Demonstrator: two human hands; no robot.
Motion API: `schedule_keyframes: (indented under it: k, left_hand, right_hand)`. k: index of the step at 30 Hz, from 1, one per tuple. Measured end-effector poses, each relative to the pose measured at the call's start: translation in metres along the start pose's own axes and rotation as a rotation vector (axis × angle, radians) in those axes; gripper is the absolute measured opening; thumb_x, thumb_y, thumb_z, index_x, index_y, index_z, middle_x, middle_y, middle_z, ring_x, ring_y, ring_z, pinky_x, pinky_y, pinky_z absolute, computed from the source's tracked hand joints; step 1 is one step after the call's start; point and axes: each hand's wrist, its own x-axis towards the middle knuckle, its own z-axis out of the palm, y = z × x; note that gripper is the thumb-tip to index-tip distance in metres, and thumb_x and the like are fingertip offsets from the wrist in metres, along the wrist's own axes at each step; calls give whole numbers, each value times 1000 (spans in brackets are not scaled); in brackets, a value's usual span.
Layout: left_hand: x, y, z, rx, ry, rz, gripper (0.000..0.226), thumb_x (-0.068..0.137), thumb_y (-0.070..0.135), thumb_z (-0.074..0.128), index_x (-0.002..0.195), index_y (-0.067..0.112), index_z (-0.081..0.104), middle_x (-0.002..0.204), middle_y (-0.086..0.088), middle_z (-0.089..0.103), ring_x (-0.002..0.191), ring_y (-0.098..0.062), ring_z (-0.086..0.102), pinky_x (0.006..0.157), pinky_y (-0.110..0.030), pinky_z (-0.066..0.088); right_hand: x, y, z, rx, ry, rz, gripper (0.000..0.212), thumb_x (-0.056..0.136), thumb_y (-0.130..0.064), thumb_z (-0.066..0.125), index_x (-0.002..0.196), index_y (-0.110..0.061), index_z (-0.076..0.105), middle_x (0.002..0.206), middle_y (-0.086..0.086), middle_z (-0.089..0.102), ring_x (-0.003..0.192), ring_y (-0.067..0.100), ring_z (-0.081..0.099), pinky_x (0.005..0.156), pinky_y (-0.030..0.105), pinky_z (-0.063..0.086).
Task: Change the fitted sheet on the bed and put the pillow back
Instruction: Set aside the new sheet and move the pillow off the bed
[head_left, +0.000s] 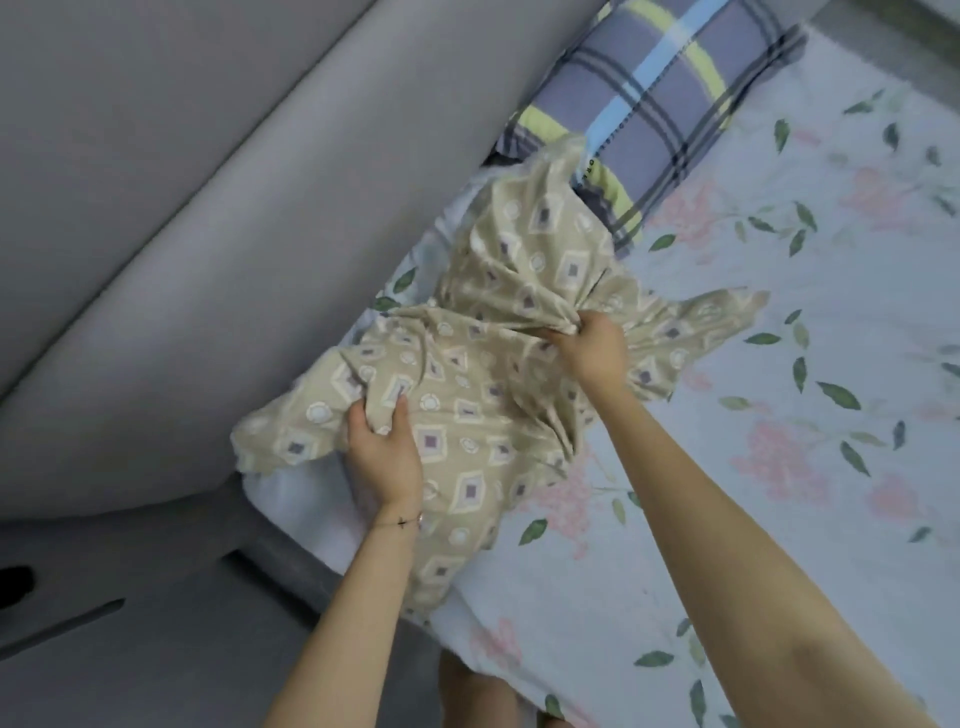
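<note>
Running along one edge of the plaid bedding (670, 98), at the far end of the bed, is a short strip of small dark letters. Something like "O R E" shows, but the rest is too blurred to read. No other writing can be made out in the head view. Whether this plump blue, grey and yellow check bundle is a pillow or a folded quilt cannot be told.

Both bare arms reach forward from the bottom of the frame over the near left corner of the bed. The left hand (384, 452) is palm down, with its thumb and fingers curled around a raised fold of the beige cloth (467, 415), pinching it near that cloth's left edge. A thin bracelet (400, 522) circles the left wrist. The right arm stretches further across, and the right hand (592, 345) is clenched on a tight gather of the same cloth, with creases fanning out from the fist.

The beige cloth, printed with pale diamonds, dark squares and white rings, lies crumpled along the bed's left side. Its far tip touches the plaid bedding and its near end hangs over the corner. Beneath it, the floral sheet (779, 364), pale with pink blossoms and green leaves, covers the mattress. White padding (291, 499) shows at the corner under the beige cloth, and a grey panel (182, 234) runs beside the bed.
</note>
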Motion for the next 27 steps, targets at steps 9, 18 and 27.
schedule_keyframes:
  k: [9,18,27]
  left_hand:
    - [-88,97,-51,80,-346,255,44,86,34,72,125,18,59,118,6,63,109,-9,60,98,-27,47]
    - [-278,107,-50,114,-697,497,20,86,28,71,102,27,61,101,12,65,95,-5,61,85,-25,50]
    - [-513,48,-41,203,-1115,655,8,84,23,74,86,16,71,75,1,62,66,-3,51,63,-16,43]
  right_hand:
    - [-203,38,-135,440,274,279,37,78,-36,77,73,-2,62,59,2,54,54,15,50,52,28,38]
    - [-413,138,-207,769,623,470,24,82,-33,76,84,-11,67,75,3,66,66,16,60,59,28,44]
    - [-624,313,-245,1126,972,622,8,86,-26,73,89,-23,66,89,-3,71,83,10,67,66,23,52]
